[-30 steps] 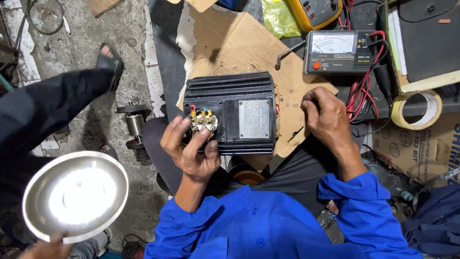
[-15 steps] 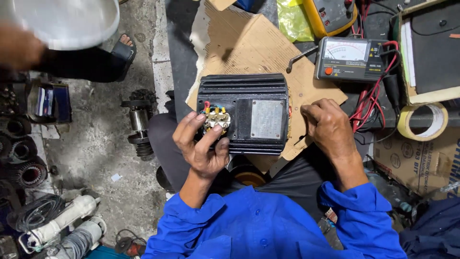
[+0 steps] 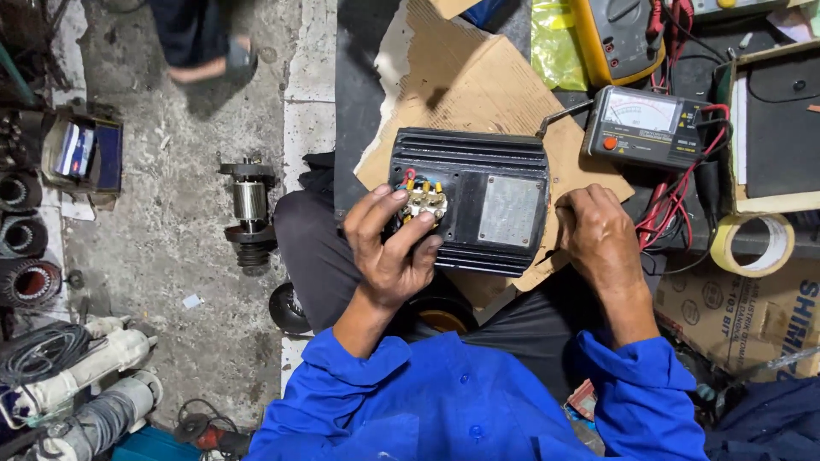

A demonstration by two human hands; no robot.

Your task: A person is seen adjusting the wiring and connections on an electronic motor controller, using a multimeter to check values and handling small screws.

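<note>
At the 6 o'clock edge, blue sleeves (image 3: 444, 410) are seen, from which both forearms rise toward the middle. The left hand (image 3: 389, 248) is laid at the 7 o'clock corner of a black ribbed motor housing (image 3: 470, 209); its fingers (image 3: 376, 209) are curled loosely around a small terminal block (image 3: 420, 201), where brass posts and red and yellow wire ends are shown. The thumb is pressed against the housing's lower edge, so a light grasp is made on the block rather than a closed fist. The right hand (image 3: 598, 235) is rested at the housing's 3 o'clock side with the fingers bent inward in a narrow curl; whether anything is pinched between them cannot be told. A grey metal plate (image 3: 510, 211) is fixed to the housing's top face.

The housing is set on a torn sheet of cardboard (image 3: 461, 85) across the person's lap, at the centre of the view. At 2 o'clock from it, an analogue meter (image 3: 641, 126) with red leads (image 3: 675, 205) is placed, and a yellow meter (image 3: 611, 34) lies beyond at 1 o'clock. A roll of tape (image 3: 756, 243) is seen at 3 o'clock. At 9 o'clock, a motor rotor (image 3: 249, 205) is left on the concrete floor (image 3: 171, 171), and at 11 o'clock another person's sandalled foot (image 3: 205, 64) is visible.
</note>
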